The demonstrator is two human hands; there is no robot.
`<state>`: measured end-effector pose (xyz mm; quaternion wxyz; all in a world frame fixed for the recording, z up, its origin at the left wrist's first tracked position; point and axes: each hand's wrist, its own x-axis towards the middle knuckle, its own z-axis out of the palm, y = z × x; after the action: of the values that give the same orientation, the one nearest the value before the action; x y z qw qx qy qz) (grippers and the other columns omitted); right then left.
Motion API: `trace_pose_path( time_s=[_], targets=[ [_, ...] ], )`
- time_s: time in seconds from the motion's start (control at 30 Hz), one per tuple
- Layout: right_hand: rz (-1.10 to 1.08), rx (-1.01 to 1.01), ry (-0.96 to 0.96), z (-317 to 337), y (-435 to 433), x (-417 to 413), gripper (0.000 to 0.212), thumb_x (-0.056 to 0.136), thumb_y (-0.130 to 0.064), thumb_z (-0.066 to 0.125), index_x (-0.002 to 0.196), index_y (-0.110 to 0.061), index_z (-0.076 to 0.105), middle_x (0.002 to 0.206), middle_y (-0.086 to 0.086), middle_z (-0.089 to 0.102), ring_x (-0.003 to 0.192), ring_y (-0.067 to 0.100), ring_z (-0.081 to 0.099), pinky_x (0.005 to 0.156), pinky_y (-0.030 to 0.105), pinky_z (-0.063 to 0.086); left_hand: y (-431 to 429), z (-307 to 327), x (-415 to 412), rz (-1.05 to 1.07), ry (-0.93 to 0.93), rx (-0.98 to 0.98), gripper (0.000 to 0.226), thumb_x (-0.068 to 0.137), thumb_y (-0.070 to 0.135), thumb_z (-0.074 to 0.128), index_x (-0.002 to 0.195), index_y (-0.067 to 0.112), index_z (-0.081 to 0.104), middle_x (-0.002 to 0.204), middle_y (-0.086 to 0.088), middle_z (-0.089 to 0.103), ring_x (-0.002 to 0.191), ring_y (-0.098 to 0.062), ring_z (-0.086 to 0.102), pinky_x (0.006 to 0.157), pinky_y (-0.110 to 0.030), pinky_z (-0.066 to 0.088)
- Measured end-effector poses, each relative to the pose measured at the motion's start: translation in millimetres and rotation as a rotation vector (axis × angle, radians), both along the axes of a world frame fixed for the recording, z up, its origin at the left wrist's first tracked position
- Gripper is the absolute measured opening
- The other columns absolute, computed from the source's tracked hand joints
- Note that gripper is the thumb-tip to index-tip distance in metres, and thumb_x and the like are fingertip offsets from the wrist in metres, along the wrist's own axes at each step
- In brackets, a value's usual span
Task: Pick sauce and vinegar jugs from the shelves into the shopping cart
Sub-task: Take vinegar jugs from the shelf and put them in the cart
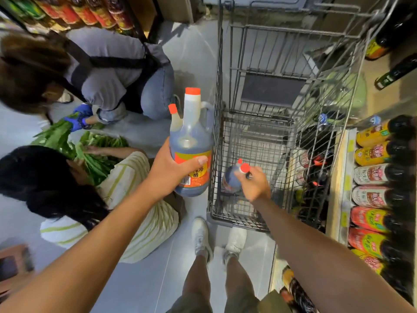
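My left hand [173, 170] grips a large dark vinegar jug [191, 141] with red caps and an orange label, held upright just left of the grey wire shopping cart [216, 136]. My right hand [255, 184] reaches inside the cart and holds the neck of a second dark jug [231, 179] with a red cap, low near the cart's floor at its near end. Shelves on the right carry rows of dark sauce bottles [379, 175] with coloured labels.
Two people crouch on the floor at the left, one in a grey top [108, 73], one in a striped shirt [135, 199], sorting green leaves [94, 145]. My white shoes [200, 238] stand behind the cart. Cans line the shelf [90, 12] at top left.
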<state>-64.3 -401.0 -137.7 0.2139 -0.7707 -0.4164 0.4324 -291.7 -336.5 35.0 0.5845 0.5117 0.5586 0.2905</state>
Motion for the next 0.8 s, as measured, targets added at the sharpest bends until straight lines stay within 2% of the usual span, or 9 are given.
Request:
trace_pose_path(
  time_s=[0.1,0.2,0.27,0.33,0.4,0.47,0.57,0.7,0.8],
  targets=[
    [-0.015,0.115,0.130,44,15,24,0.014,0.098,-0.035,0.065,0.106,-0.024,0.068,0.107,0.001,0.063,0.095,0.014,0.057,0.073,0.022,0.041,-1,19,1,0.000,-0.046,-0.012,0.075,0.066,0.044,0.080,0.130,0.014,0.055,0.105,0.004,0.076,0.098,-0.015,0.073,0.076,-0.025,0.057],
    [-0.037,0.186,0.222,93,36,45,0.013,0.099,-0.033,0.064,0.089,-0.025,0.066,0.097,0.005,0.066,0.085,0.012,0.056,0.069,0.022,0.041,-4,41,7,0.033,-0.093,-0.030,0.066,0.070,0.050,0.076,0.125,0.019,0.057,0.100,0.008,0.077,0.095,-0.011,0.074,0.074,-0.022,0.057],
    [-0.098,0.251,0.231,125,50,57,0.030,0.097,-0.040,0.064,0.092,-0.010,0.069,0.093,0.016,0.067,0.080,0.012,0.053,0.069,0.030,0.041,-6,54,13,0.074,-0.140,-0.035,0.051,0.084,0.052,0.074,0.122,0.023,0.057,0.101,0.006,0.078,0.096,-0.013,0.074,0.080,-0.030,0.059],
    [-0.177,0.328,0.315,166,60,68,0.034,0.098,-0.032,0.066,0.103,0.001,0.071,0.095,0.014,0.071,0.084,0.012,0.057,0.073,0.031,0.044,-7,69,19,0.093,-0.182,-0.040,0.052,0.091,0.054,0.067,0.126,0.017,0.058,0.105,-0.002,0.077,0.099,-0.020,0.074,0.088,-0.041,0.059],
    [-0.218,0.412,0.368,206,68,76,0.037,0.098,-0.027,0.066,0.105,0.009,0.069,0.091,0.008,0.069,0.082,0.012,0.059,0.072,0.029,0.046,-9,86,25,0.076,-0.223,-0.039,0.073,0.082,0.063,0.069,0.131,0.011,0.057,0.112,-0.011,0.075,0.104,-0.028,0.073,0.092,-0.045,0.058],
    [-0.226,0.496,0.395,241,75,83,0.055,0.092,-0.040,0.067,0.103,0.014,0.066,0.086,0.013,0.068,0.078,0.013,0.059,0.066,0.026,0.046,-9,102,30,0.066,-0.258,-0.030,0.086,0.072,0.069,0.074,0.132,0.009,0.057,0.113,-0.015,0.074,0.104,-0.032,0.072,0.092,-0.047,0.057],
    [-0.238,0.614,0.395,289,78,90,0.073,0.082,-0.054,0.064,0.098,0.017,0.064,0.089,0.033,0.066,0.076,0.017,0.058,0.061,0.026,0.045,-10,124,41,0.049,-0.279,-0.004,0.075,0.075,0.061,0.070,0.126,0.007,0.059,0.106,-0.016,0.075,0.096,-0.030,0.073,0.086,-0.043,0.059],
    [-0.283,0.666,0.406,342,72,97,0.037,0.095,-0.035,0.068,0.090,0.002,0.071,0.078,0.003,0.070,0.073,0.013,0.063,0.066,0.027,0.048,-7,149,58,-0.001,-0.317,0.026,0.050,0.082,0.052,0.064,0.115,0.014,0.063,0.098,-0.011,0.077,0.089,-0.026,0.075,0.076,-0.035,0.061],
    [-0.313,0.736,0.397,370,63,102,0.064,0.083,-0.051,0.074,0.090,0.012,0.063,0.080,0.012,0.065,0.075,0.022,0.059,0.068,0.035,0.045,-5,165,73,-0.055,-0.356,0.044,0.068,0.070,0.063,0.073,0.118,0.015,0.063,0.103,-0.016,0.076,0.094,-0.032,0.074,0.083,-0.043,0.061]
  ],
)
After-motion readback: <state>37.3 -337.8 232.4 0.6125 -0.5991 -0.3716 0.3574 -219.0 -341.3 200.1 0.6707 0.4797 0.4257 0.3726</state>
